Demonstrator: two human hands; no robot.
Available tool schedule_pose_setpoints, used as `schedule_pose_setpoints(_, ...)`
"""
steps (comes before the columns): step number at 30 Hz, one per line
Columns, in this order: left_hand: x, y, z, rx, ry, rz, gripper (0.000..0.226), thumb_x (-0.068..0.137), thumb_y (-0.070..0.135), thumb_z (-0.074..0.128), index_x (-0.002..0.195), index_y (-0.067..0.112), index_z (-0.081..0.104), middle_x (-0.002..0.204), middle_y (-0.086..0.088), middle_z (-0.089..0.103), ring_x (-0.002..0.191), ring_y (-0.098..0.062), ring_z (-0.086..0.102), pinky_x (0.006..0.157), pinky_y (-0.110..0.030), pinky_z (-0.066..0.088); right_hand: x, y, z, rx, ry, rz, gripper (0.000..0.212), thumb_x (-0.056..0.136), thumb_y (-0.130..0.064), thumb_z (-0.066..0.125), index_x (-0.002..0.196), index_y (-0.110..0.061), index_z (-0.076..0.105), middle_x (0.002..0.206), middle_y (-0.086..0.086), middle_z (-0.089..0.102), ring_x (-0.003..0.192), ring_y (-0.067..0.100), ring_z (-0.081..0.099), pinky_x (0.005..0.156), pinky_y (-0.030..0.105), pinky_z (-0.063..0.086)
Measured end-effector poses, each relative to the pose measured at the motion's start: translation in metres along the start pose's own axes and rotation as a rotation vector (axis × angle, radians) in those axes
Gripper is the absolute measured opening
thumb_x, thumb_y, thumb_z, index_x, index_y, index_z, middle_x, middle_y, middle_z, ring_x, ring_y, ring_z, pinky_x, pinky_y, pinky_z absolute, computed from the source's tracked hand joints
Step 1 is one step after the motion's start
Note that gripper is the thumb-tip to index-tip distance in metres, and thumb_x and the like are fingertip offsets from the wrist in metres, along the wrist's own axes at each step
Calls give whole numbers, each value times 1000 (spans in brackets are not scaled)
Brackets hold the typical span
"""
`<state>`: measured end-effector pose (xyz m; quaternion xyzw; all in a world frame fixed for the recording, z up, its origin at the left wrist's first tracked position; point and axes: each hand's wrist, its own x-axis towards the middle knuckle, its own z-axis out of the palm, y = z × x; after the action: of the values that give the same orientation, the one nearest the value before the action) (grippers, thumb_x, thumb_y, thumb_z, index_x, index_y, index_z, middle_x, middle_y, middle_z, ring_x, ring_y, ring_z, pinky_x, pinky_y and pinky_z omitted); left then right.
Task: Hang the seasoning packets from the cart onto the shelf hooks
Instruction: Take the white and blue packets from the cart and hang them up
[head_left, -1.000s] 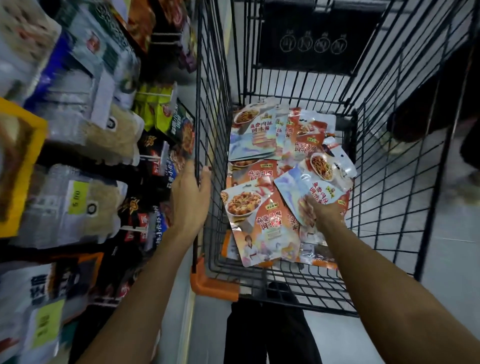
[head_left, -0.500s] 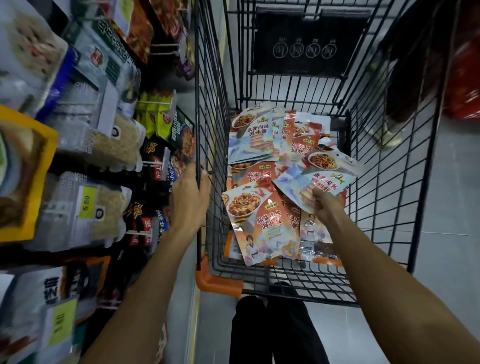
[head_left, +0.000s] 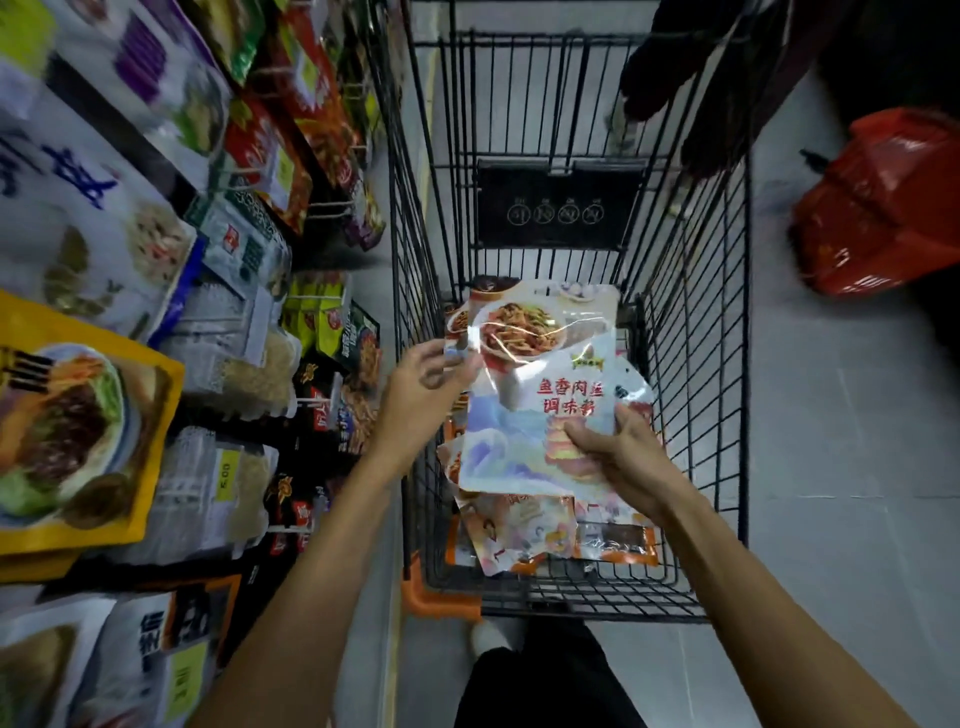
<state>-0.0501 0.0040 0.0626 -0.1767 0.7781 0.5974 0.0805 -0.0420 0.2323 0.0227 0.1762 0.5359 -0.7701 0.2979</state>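
My right hand (head_left: 615, 457) grips the lower right part of a pale blue seasoning packet (head_left: 524, 415) with a noodle picture and red lettering, lifted above the wire cart (head_left: 691, 332). At the packet's upper left edge, my left hand (head_left: 423, 387) reaches in with fingers spread and fingertips touching it. More seasoning packets (head_left: 550, 530) lie in a heap on the cart floor beneath. The shelf (head_left: 311, 353) on the left carries hooks with hanging packets.
Large bagged goods (head_left: 78, 431) fill the near left shelf. A red basket (head_left: 883, 202) sits on the floor at the right. A person's dark legs (head_left: 691, 88) stand beyond the cart. My own legs (head_left: 545, 680) are behind the cart's orange corner bumper (head_left: 431, 597).
My right hand has lifted one packet out of the heap. My left hand has let go of the cart's side and moved to the packet's top edge.
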Motion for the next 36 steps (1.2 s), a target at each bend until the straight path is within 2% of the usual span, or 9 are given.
schedule_pose_setpoints(5,12,10,-20,-429,-149,-267,25,68,9,71,93,9,66,80,0,75,76,-15,69,66,-25,57,12,-15,46,-90,-172,-8,25,86,2,63,107,-9,57,94,7,75,82,26,73,63,30,60)
schedule_pose_setpoints(11,43,20,-58,-297,-18,-188,19,79,-10,63,80,8,69,69,0,73,62,-10,66,62,-21,56,70,-24,68,-229,-293,-59,17,92,-15,61,109,-13,61,97,-3,73,89,16,70,74,30,60)
schedule_pose_setpoints(15,64,23,-100,-291,189,-191,12,83,-9,60,83,4,62,65,1,71,59,-10,65,57,-21,56,127,-23,38,-261,-42,-76,38,92,-28,59,117,0,60,100,9,69,85,17,65,77,28,56)
schedule_pose_setpoints(18,71,16,-117,-271,207,-248,19,80,-4,63,98,1,64,98,-18,69,89,-30,61,86,-44,52,178,-2,11,-516,169,-70,39,97,-19,54,128,4,49,123,22,58,104,26,60,88,34,53)
schedule_pose_setpoints(21,74,7,-115,-266,189,-291,47,72,1,67,117,-9,58,121,-32,58,104,-39,54,103,-59,37,225,18,3,-624,209,-13,41,98,-19,53,132,2,43,128,19,55,106,26,58,82,28,50)
schedule_pose_setpoints(25,77,-10,-112,-257,169,-344,48,69,6,68,114,-8,60,116,-31,62,102,-43,60,86,-53,53,273,38,4,-632,255,108,44,93,-22,61,124,6,48,122,25,60,111,38,60,97,47,49)
schedule_pose_setpoints(28,79,-18,-114,-289,159,-335,38,69,9,70,106,0,67,108,-25,68,96,-39,67,72,-48,59,296,46,4,-728,351,138,45,89,-23,67,119,7,52,121,25,59,113,38,58,98,47,47)
schedule_pose_setpoints(32,79,-23,-114,-308,187,-302,41,74,8,68,113,-4,62,116,-30,62,110,-50,56,94,-67,43,310,52,8,-814,375,148,48,86,-27,70,120,4,56,125,23,57,114,38,56,99,46,47)
schedule_pose_setpoints(36,79,-26,-112,-315,178,-286,35,76,6,66,111,1,65,114,-26,65,108,-45,60,91,-59,49,307,52,18,-958,421,64,44,87,-23,70,118,4,56,125,23,55,114,36,54,100,44,46)
